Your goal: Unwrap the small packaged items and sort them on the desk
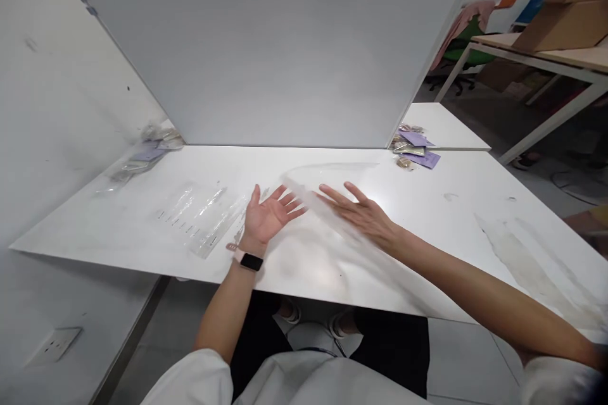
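Note:
My left hand (268, 215) is open, palm up, fingers spread, just above the white table (427, 234); a watch is on its wrist. My right hand (361, 212) is open too, fingers stretched out, palm down. A large clear plastic bag or sheet (327, 180), blurred by motion, hangs between and over both hands; whether either hand touches it I cannot tell. Left of my left hand, a flat stack of clear plastic bags (204, 218) lies on the table.
A grey partition board (275, 50) stands along the table's back. Small packets and purple cards (415, 149) lie at the back right, more packets (147, 152) at the back left. More clear plastic (532, 266) lies at the right. Another table with cardboard boxes (565, 19) stands beyond.

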{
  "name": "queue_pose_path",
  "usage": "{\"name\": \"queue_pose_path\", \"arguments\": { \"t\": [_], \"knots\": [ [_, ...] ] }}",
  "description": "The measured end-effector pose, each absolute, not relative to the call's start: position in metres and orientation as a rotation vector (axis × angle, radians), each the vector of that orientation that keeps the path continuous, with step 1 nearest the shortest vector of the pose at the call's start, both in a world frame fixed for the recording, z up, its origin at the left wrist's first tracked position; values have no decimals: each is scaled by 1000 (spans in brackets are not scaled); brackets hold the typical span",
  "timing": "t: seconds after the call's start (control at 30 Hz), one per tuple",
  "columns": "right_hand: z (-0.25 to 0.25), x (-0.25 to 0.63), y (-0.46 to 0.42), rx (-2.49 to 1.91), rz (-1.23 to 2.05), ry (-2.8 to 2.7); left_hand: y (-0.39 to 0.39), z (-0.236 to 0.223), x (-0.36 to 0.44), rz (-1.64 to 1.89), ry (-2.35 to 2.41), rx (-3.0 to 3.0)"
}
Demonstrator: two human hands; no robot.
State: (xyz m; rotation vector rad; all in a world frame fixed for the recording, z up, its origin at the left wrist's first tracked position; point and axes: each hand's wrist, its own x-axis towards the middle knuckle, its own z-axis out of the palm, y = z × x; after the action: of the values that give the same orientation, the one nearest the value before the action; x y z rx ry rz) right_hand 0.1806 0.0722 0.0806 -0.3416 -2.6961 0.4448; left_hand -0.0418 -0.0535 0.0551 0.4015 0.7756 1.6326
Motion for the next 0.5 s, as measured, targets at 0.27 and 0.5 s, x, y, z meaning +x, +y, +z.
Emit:
{"name": "queue_pose_path", "arguments": {
  "t": [0.27, 0.5],
  "knots": [
    [78, 141, 66, 227, -67, -2767, -109, 73, -101, 1377, 1205, 523],
    [40, 116, 92, -288, -150, -2544, -121, 103, -177, 1577, 1946, 915]
  ]
}}
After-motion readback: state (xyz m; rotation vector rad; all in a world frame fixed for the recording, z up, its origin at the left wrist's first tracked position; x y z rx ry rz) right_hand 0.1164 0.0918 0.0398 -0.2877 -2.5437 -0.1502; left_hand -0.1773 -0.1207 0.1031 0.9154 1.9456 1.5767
